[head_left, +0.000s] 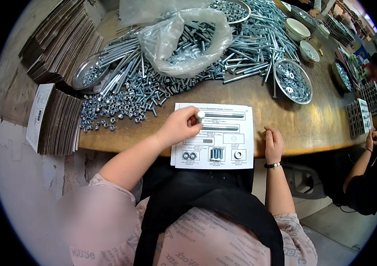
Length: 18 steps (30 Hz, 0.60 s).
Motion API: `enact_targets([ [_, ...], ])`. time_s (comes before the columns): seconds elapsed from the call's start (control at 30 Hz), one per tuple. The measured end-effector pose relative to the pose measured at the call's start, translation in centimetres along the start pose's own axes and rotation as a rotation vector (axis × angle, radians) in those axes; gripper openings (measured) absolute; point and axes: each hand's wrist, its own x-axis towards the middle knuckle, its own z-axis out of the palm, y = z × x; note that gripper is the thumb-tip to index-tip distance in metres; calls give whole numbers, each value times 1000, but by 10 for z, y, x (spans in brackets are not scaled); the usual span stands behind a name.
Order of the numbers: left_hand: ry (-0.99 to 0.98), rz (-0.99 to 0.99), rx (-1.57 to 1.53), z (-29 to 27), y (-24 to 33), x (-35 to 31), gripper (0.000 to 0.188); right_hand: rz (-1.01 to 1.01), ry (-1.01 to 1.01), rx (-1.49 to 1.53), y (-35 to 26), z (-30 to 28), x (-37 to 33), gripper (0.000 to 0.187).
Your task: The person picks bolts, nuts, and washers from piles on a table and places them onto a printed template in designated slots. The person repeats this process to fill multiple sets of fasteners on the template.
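At the table's front edge lies a white printed hardware sheet (213, 163), with outlined boxes. Long bolts (224, 115) lie across its upper boxes. Lower down are two nuts (189, 155), a group of short bolts (216, 154) and a washer (238, 154); I cannot tell whether these are real or pictured. My left hand (180, 127) reaches over the sheet's left side, thumb and fingers closed at the head end of the top long bolt. Just right of the sheet, my right hand (274, 144) hovers by the table edge, its fingers loosely bent and apart, holding nothing visible.
Ahead is a heap of long bolts (259, 40) around a clear plastic bag (162, 53). Loose nuts (119, 108) spread leftward, beside stacked cardboard sheets (60, 122). A metal bowl of washers (292, 82) stands right. Another person's hand (373, 138) holds cards farther right.
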Motion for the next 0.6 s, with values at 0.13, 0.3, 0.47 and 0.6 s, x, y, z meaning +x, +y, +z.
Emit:
enact_targets([
  [0.13,-58,162,115,16,-29,-13,14,7,1,42,1,-1,-1,16],
  [0.3,4,386,555,20,-37,-28,13,12,-12,48,5,0,0,16],
  [0.47,75,407,612,18,-45,-36,11,-6,-13,47,5,1,-1,16],
  [0.6,76,400,586,18,-46,-37,9,-3,-12,60,4,2,-1,15],
])
